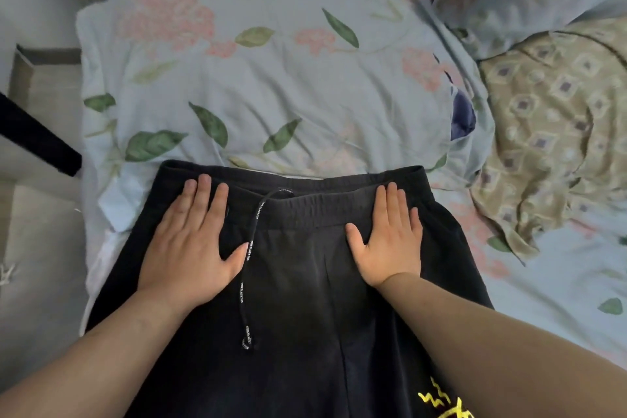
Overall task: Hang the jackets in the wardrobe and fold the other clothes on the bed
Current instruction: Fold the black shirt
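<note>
Black trousers [305,282] lay flat and still unfolded on the bed [559,282], left hand [190,248] and right hand [390,241] pressing open-palmed, grasping nothing, near the waistband [322,207].

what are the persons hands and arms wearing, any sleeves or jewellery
Nothing worn shows. The left hand and right hand have no gloves, rings, watch or bracelet, and no sleeve appears anywhere up to the picture's edge.

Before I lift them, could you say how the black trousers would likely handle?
Probably floppy: the black trousers lie limp and flat under the left hand and right hand. Their loose drawstring would likely dangle and swing.
</note>
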